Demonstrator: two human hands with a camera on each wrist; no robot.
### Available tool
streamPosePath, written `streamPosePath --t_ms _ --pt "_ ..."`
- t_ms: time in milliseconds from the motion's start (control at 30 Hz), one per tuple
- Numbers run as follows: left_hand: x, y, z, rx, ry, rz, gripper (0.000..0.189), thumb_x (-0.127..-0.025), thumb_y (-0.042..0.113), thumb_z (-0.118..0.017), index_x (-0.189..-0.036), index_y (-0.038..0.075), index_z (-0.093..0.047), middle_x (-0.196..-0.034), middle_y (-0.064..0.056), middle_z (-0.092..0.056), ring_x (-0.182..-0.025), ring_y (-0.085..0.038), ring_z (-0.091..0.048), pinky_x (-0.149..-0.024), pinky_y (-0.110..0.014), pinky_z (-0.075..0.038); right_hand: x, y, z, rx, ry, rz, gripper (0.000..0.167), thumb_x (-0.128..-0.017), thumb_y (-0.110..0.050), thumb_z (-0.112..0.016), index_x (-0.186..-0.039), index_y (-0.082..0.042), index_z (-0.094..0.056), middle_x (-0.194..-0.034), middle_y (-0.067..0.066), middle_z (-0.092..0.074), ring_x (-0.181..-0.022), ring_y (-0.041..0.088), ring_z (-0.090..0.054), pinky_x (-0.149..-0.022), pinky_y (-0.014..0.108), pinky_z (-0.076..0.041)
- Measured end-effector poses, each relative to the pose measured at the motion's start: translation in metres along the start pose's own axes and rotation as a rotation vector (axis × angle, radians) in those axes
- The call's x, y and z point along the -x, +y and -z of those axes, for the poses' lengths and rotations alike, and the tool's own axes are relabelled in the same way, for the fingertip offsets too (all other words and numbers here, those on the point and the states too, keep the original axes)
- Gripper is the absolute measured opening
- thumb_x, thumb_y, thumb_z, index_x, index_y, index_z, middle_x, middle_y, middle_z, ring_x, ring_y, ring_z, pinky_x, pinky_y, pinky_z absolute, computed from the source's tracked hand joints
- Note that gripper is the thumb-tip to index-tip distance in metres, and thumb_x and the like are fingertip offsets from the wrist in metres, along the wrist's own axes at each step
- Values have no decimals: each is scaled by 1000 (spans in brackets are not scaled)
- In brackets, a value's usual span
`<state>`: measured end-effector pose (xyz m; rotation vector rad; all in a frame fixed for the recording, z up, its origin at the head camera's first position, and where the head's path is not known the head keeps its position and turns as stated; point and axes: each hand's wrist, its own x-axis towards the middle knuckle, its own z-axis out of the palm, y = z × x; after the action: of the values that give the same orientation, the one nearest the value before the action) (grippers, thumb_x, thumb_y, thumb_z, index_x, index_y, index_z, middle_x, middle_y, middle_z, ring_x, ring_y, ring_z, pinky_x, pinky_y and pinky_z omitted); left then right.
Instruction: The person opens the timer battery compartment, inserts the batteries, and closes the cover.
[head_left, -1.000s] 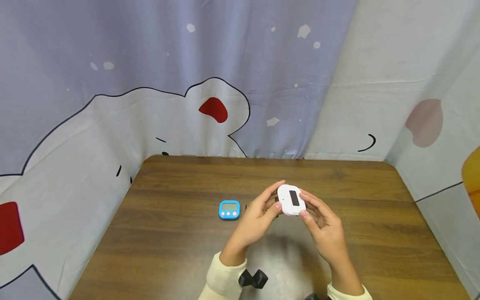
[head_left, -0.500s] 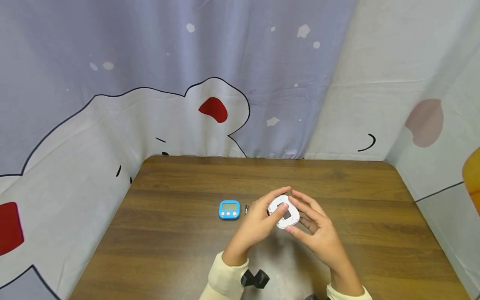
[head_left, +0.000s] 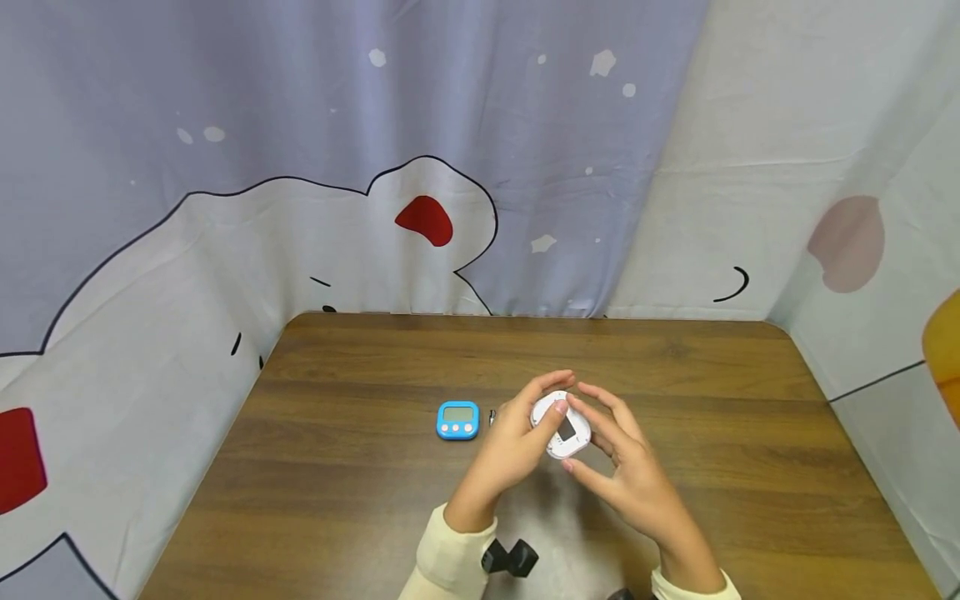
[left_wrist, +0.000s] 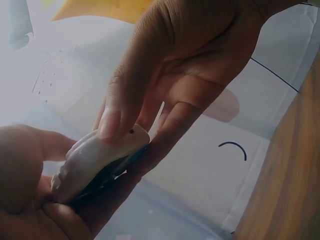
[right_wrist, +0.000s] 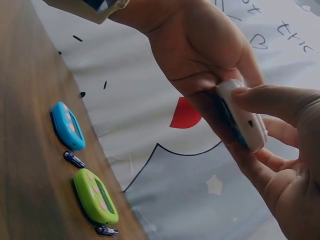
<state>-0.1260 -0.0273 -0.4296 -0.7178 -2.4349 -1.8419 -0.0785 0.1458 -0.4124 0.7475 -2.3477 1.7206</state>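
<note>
Both hands hold a white kitchen timer above the table, its side with a dark rectangle facing up in the head view. My left hand grips its left side, thumb laid across that face. At its right side my right hand pinches it, with the thumb at the near edge and fingers at the far edge. In the right wrist view the white timer is seen edge-on, a right-hand digit pressing its rim. Its other face lies mostly hidden in the hands.
On the wooden table lies a blue timer. A small battery is beside it. The right wrist view also has a green timer and a second battery. A patterned curtain hangs behind.
The white timer has come lower and a little left, turning in the hands. My left thumb has moved from its edge onto its face. The blue timer has stayed put.
</note>
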Motion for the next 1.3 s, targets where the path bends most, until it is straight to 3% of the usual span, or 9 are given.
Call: streamPosePath --t_ms 233,367,467,533,667,933,1033,1133,1300 --pt "0 3 2 97 -33 7 34 -105 24 -47 -138 18 -49 -119 -1 -63 -88 -11 -60 -73 -24 -52 3 28 -1 -81 184 89 53 -80 21 -66 -130 8 -55 -131 25 -49 -115 18 -56 -91 25 -52" --pt "0 3 1 192 -113 -44 41 -105 14 -44 -146 13 -38 -136 -8 -54 -109 -16 -60 -89 -26 -52 6 35 2 -99 266 66 39 -89 16 -58 -127 5 -58 -123 17 -55 -105 19 -62 -85 26 -55" --pt "0 1 -1 186 -161 -72 57 -102 10 -51 -153 17 -27 -149 -8 -42 -122 -19 -55 -97 -29 -49 6 36 5 -128 299 46 30 -96 11 -48 -124 8 -57 -116 14 -61 -96 22 -67 -82 30 -57" --pt "1 1 -2 127 -166 -80 69 -99 8 -58 -156 23 -22 -149 -6 -42 -120 -17 -57 -95 -25 -49 6 37 7 -139 309 38 27 -99 8 -43 -122 12 -56 -110 13 -64 -88 23 -68 -78 32 -58" --pt "0 -1 -3 35 -131 -110 82 -92 1 -65 -156 28 -20 -138 -5 -51 -107 -13 -63 -89 -21 -52 6 38 11 -155 316 -19 27 -103 2 -39 -124 13 -52 -104 9 -67 -79 21 -70 -70 34 -59" --pt "-2 -2 -3 -95 -44 -101 75 -89 6 -71 -151 30 -36 -122 0 -58 -92 -5 -62 -77 -20 -56 5 43 16 -236 296 -107 37 -105 -4 -40 -141 3 -41 -96 13 -68 -69 24 -70 -63 38 -59" --pt "-3 -3 -2 -82 -49 -97 73 -88 10 -74 -149 29 -39 -122 0 -58 -89 -3 -63 -76 -23 -57 5 44 19 -258 290 -104 42 -104 -3 -41 -146 -1 -38 -84 18 -67 -65 23 -70 -60 38 -59" --pt "-3 -4 -2 -58 -73 -83 72 -87 14 -75 -148 30 -40 -123 0 -58 -89 -2 -64 -76 -23 -57 6 46 21 -245 265 -96 42 -104 -2 -42 -145 -1 -40 -85 22 -66 -65 23 -70 -60 38 -59" --pt "-4 -9 -2 -73 -104 -60 70 -87 21 -75 -148 29 -40 -118 0 -60 -90 -1 -64 -77 -22 -56 10 47 27 -153 159 -88 60 -93 5 -60 -148 -6 -38 -104 25 -64 -81 23 -70 -66 37 -60"
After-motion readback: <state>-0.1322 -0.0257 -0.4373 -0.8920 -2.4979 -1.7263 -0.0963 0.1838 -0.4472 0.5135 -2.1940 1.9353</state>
